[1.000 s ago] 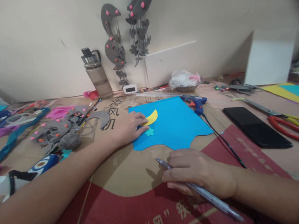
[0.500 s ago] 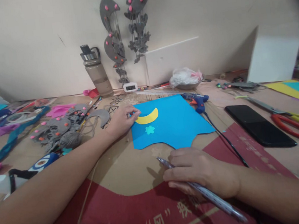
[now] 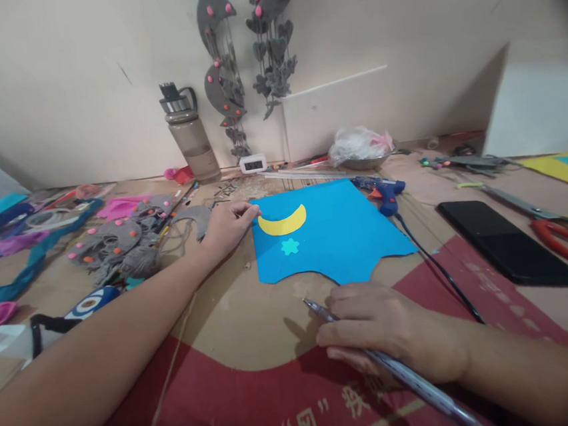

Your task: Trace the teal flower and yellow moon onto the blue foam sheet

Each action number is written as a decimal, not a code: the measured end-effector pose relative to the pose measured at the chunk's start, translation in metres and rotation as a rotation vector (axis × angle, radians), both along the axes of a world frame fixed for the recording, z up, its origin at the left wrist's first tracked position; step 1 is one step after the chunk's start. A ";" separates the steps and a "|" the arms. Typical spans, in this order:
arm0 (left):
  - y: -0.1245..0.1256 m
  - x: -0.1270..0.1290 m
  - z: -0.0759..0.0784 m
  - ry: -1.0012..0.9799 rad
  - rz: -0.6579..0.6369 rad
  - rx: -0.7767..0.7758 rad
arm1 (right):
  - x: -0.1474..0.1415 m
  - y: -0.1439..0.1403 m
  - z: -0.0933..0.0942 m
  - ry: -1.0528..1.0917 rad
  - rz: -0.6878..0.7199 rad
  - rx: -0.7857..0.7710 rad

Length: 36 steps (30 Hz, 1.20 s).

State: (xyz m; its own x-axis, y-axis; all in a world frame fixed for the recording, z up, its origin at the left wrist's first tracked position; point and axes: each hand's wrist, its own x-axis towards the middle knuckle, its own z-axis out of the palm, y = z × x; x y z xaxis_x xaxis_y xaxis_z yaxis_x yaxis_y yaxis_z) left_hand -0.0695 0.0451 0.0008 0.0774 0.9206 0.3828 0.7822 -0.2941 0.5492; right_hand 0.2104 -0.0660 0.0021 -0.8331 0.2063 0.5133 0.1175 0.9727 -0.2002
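My right hand point(image 3: 383, 331) holds a pen point(image 3: 416, 384) with a clear, patterned barrel, its tip pointing up and left over the cardboard. Just beyond lies a blue foam sheet point(image 3: 336, 235) with curved cut-outs along its near edge. On the sheet rest a yellow crescent moon point(image 3: 285, 223) and, below it, a small turquoise star-like flower point(image 3: 290, 246). My left hand point(image 3: 230, 228) is at the sheet's upper left edge, thumb and fingers drawn together beside the crescent's left tip. What its fingertips hold, if anything, is hidden.
Right of the sheet are a blue glue gun point(image 3: 387, 194) with its cord, a black phone point(image 3: 508, 245) and red-handled scissors point(image 3: 560, 240). Grey felt pieces point(image 3: 116, 242) lie on the left. A water bottle point(image 3: 194, 144) and a small digital clock point(image 3: 252, 164) stand by the wall.
The view has shifted slightly, so everything appears a little further right. My left fingers have drawn back from the crescent's tip to the sheet's edge. My right hand keeps the pen.
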 end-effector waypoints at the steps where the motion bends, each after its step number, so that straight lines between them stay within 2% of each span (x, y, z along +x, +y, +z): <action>1: 0.000 -0.001 0.000 -0.006 0.027 0.014 | 0.000 0.000 0.000 0.000 0.003 -0.003; 4: 0.000 -0.005 0.001 -0.012 0.086 0.067 | 0.001 0.000 0.001 0.007 0.009 -0.010; 6: -0.001 -0.005 0.001 0.015 0.062 0.102 | 0.001 0.000 0.001 0.004 0.008 -0.013; 8: -0.004 -0.002 0.000 0.072 -0.026 0.134 | 0.002 0.000 0.002 -0.003 0.007 -0.019; 12: -0.010 0.007 -0.004 0.234 -0.296 0.161 | 0.002 -0.001 0.001 -0.008 0.006 -0.023; 15: -0.012 0.010 -0.007 0.317 -0.391 0.192 | 0.002 -0.001 0.000 -0.010 0.007 -0.021; 22: -0.012 0.007 -0.009 0.360 -0.411 0.253 | 0.001 0.001 0.000 0.001 0.017 -0.022; 36: -0.012 0.007 -0.008 0.337 -0.409 0.240 | 0.001 0.000 0.001 -0.010 0.002 -0.026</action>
